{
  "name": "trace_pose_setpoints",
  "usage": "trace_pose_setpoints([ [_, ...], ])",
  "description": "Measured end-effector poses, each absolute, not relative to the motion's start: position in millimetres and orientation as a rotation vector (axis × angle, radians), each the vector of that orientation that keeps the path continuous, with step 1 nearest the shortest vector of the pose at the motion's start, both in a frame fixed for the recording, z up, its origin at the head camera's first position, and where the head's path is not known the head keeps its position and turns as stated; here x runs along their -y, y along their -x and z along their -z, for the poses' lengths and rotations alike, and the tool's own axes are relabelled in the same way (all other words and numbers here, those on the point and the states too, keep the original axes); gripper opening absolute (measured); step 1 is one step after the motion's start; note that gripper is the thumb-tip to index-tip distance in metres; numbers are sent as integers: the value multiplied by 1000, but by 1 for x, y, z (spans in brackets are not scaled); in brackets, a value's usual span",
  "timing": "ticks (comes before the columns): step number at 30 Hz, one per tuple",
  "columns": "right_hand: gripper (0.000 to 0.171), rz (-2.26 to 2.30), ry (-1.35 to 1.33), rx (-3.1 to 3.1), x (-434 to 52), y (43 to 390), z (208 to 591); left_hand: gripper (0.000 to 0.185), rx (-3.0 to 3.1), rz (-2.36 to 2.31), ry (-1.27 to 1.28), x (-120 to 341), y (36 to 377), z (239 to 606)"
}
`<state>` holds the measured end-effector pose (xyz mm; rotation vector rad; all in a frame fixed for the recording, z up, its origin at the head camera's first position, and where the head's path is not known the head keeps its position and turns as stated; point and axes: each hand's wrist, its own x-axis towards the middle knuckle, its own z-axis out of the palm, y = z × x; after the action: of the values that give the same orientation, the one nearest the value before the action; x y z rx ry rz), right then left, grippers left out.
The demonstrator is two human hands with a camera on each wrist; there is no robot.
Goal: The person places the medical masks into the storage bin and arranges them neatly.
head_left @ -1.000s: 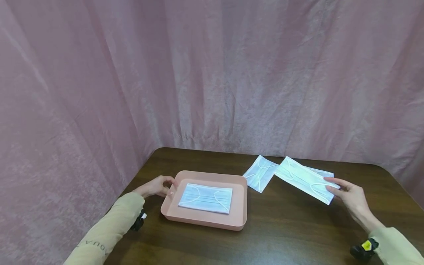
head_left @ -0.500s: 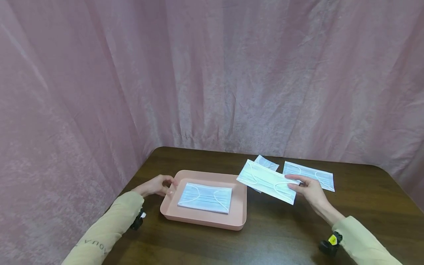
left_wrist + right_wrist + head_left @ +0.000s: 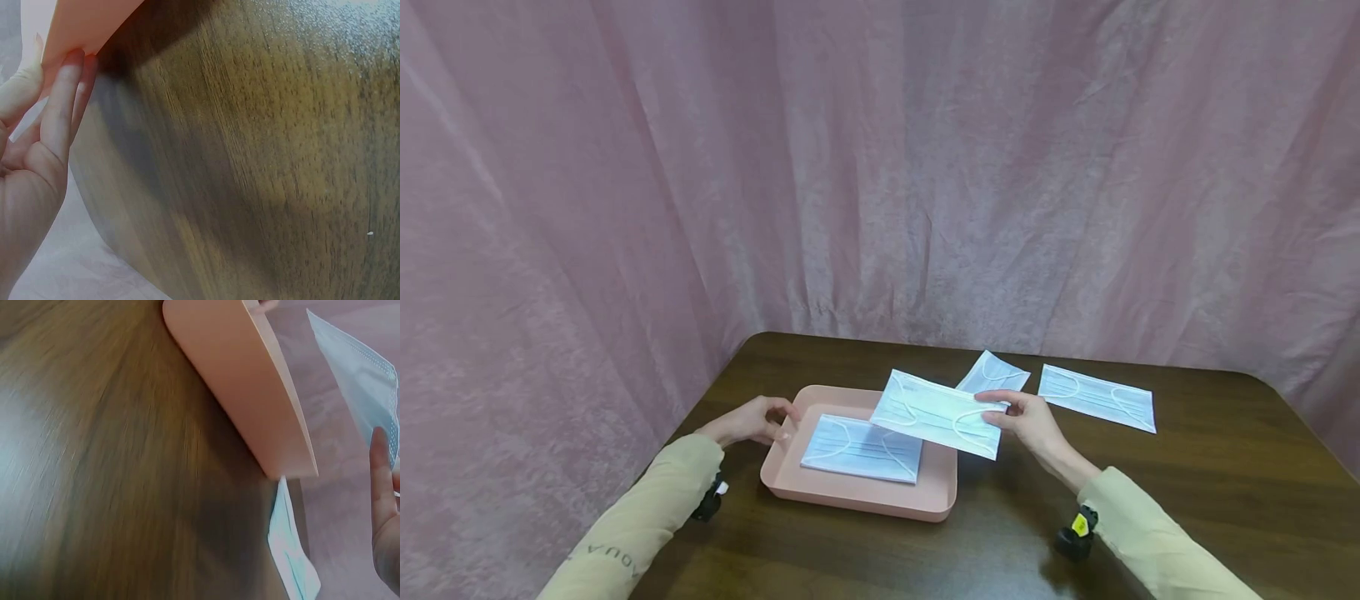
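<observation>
A pink tray (image 3: 857, 502) stands on the table, its left wall pinched between the thumb and fingers of my left hand (image 3: 752, 421). In the left wrist view that hand (image 3: 47, 144) grips the tray wall (image 3: 94, 25) from both sides. Inside the tray lie light blue face masks (image 3: 842, 454), stacked flat. My right hand (image 3: 1026, 425) pinches another face mask (image 3: 928, 412) by its right end and holds it above the tray's right part, overlapping the stack in the head view. The right wrist view shows this held mask (image 3: 359, 375) raised higher than the tray wall (image 3: 244, 381).
Two more face masks lie on the dark wooden table (image 3: 1210, 467): a partly covered one (image 3: 1000, 372) behind the tray's right corner, and a flat one (image 3: 1097, 397) farther right. A pink curtain (image 3: 880, 167) hangs behind the table.
My right hand has carried its face mask leftward, from over the table's right side to over the tray. The left hand and the tray have stayed nearly still.
</observation>
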<state>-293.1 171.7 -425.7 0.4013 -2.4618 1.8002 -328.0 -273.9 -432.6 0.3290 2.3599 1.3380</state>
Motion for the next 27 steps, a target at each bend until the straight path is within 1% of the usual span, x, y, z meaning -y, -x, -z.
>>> trace_pose_setpoints([
  [9, 28, -1944, -440, 2448, -127, 297, 431, 32, -2353, -1333, -364, 274, 326, 435],
  [15, 25, -1908, -514, 2501, -100, 300, 436, 32, -2352, -1329, -375, 276, 327, 433],
  [21, 24, -1909, -596, 2506, -85, 301, 439, 31, -2355, -1326, -361, 276, 327, 434],
  [27, 24, -1833, -591, 2517, -77, 305, 444, 32, -2355, -1334, -355, 276, 327, 433],
])
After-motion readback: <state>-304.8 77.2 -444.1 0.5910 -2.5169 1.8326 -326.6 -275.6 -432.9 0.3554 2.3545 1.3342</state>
